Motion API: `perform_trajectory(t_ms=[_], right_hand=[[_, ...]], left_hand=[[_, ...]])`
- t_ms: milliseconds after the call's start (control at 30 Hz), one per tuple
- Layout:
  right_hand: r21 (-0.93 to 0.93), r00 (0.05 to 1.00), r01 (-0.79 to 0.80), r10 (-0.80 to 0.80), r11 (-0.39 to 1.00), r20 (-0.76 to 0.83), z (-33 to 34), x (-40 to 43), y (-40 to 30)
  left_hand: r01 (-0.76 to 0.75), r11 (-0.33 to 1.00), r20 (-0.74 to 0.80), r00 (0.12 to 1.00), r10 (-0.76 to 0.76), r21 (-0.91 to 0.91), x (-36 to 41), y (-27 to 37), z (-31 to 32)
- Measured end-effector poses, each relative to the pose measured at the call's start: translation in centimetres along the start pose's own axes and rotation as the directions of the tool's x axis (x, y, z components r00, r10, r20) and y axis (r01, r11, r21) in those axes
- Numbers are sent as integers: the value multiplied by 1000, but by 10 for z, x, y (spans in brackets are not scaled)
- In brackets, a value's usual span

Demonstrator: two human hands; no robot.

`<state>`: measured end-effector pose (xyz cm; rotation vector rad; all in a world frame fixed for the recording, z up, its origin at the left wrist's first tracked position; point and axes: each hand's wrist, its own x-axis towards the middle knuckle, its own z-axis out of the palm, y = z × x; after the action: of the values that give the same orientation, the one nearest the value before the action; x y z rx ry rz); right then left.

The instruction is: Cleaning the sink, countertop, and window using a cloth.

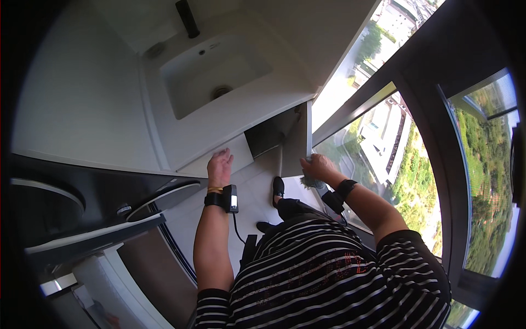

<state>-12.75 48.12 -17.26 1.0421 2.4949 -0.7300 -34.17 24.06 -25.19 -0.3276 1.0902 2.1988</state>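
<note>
My right hand (319, 165) is closed around a bunched grey cloth (312, 182), whose lower part hangs beneath the palm. Its fingers are at the outer edge of an open cabinet door (296, 144) under the sink. My left hand (221, 164) is empty, fingers loosely curled and apart, in front of a white cabinet front (236, 154); whether it touches that panel cannot be told. Between the two fronts lies the dark cabinet interior (267, 133). Above it is a white countertop with a rectangular sink basin (193, 88).
A black faucet (188, 19) stands behind the basin. Dark appliances with round doors (164, 197) are at the left. Tall windows (382, 140) with dark frames close off the right side. My shoe (278, 191) is on the pale tiled floor (246, 205).
</note>
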Motion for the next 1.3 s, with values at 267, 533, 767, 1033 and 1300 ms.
perform_trajectory(t_ms=[267, 533, 767, 1033, 1300], right_hand=[[-21, 995, 66, -65, 998, 73, 0, 16, 9], [-60, 996, 80, -77, 995, 39, 4, 15, 10], [5, 995, 85, -84, 996, -50, 12, 17, 9], [231, 992, 103, -117, 967, 47, 31, 39, -46], [201, 868, 274, -331, 941, 369, 13, 73, -76]], left_hand=[[-34, 999, 65, 997, 35, -12, -18, 18, 9], [-90, 987, 45, 995, 85, 131, -74, 29, 10], [184, 905, -95, 983, -159, 384, -175, -8, -109], [228, 973, -525, 827, -202, -15, -332, -96, -313], [106, 976, -777, 592, -216, -191, -441, -183, -365]])
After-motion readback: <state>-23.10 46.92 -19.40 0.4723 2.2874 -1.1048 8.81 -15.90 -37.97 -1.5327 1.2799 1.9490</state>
